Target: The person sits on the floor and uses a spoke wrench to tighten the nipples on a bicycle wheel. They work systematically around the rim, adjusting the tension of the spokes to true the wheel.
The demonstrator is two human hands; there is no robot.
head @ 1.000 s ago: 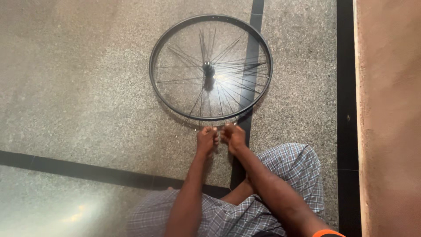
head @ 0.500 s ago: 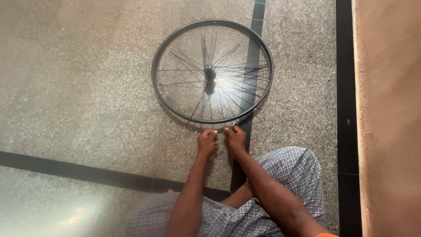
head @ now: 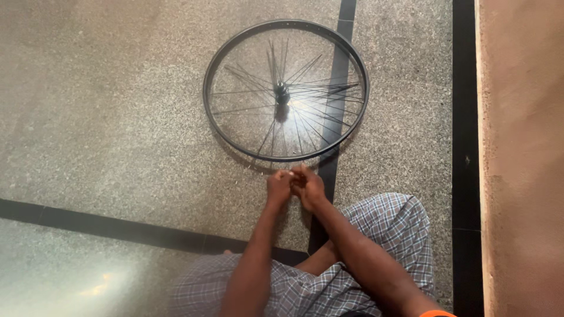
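Note:
A black bicycle wheel rim [head: 207,111] with thin spokes and a hub [head: 281,92] lies flat on the speckled floor. My left hand [head: 278,188] and my right hand [head: 310,189] meet just in front of the rim's near edge, slightly apart from it. Their fingertips are pinched together around something tiny and pale; what it is I cannot make out. Both forearms reach forward over my checked cloth-covered knees [head: 388,229].
Black inlay strips [head: 117,229] cross the grey terrazzo floor, one running under the wheel. A brown wall or raised surface [head: 523,152] borders the right side. A few tiny specks lie on the floor [head: 252,167] beside the rim.
My hands stay pinched together at the rim's near edge, barely shifting. The view has drifted a little, so the wheel sits slightly lower in frame.

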